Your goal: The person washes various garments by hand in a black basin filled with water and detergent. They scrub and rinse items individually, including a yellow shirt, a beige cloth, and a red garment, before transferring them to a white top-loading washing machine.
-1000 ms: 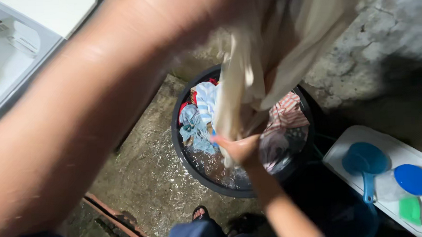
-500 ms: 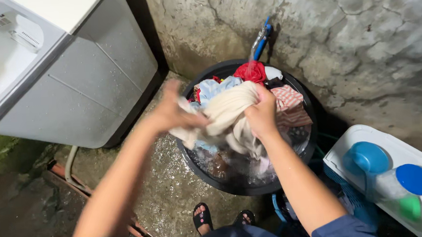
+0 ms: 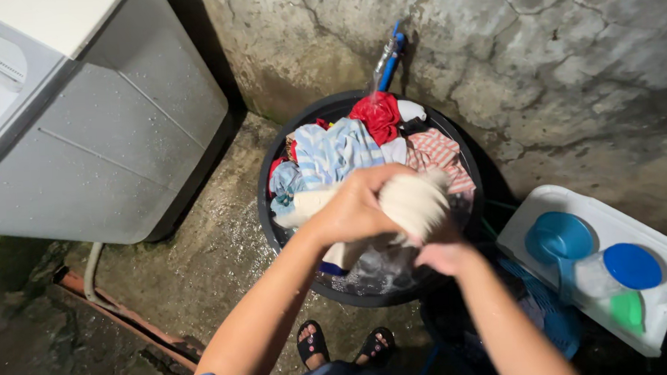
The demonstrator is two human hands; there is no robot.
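Both hands grip a wet cream-coloured cloth (image 3: pixel 418 200) bunched and twisted above a round black tub (image 3: pixel 275 236). My left hand (image 3: pixel 354 209) closes over the cloth's left part. My right hand (image 3: pixel 443 254) holds it from below on the right. The tub holds soapy water and several garments: a blue striped shirt (image 3: pixel 335 149), a red cloth (image 3: pixel 379 116) and a pink checked cloth (image 3: pixel 438 151). A blue tap (image 3: pixel 389 59) on the wall runs water onto the red cloth.
A grey washing machine (image 3: pixel 110 138) stands at the left. A white tray (image 3: pixel 666 299) at the right holds a blue scoop (image 3: pixel 560 236), a blue lid (image 3: pixel 632 265) and a green item (image 3: pixel 627 309). A blue basket (image 3: pixel 542 317) sits beside it. The concrete floor (image 3: pixel 201 270) is wet, with my sandalled feet (image 3: pixel 345 345) below.
The cloth, first lifted high and hanging long, has come down over the tub and is now bunched tightly between both hands, which have drawn close together.
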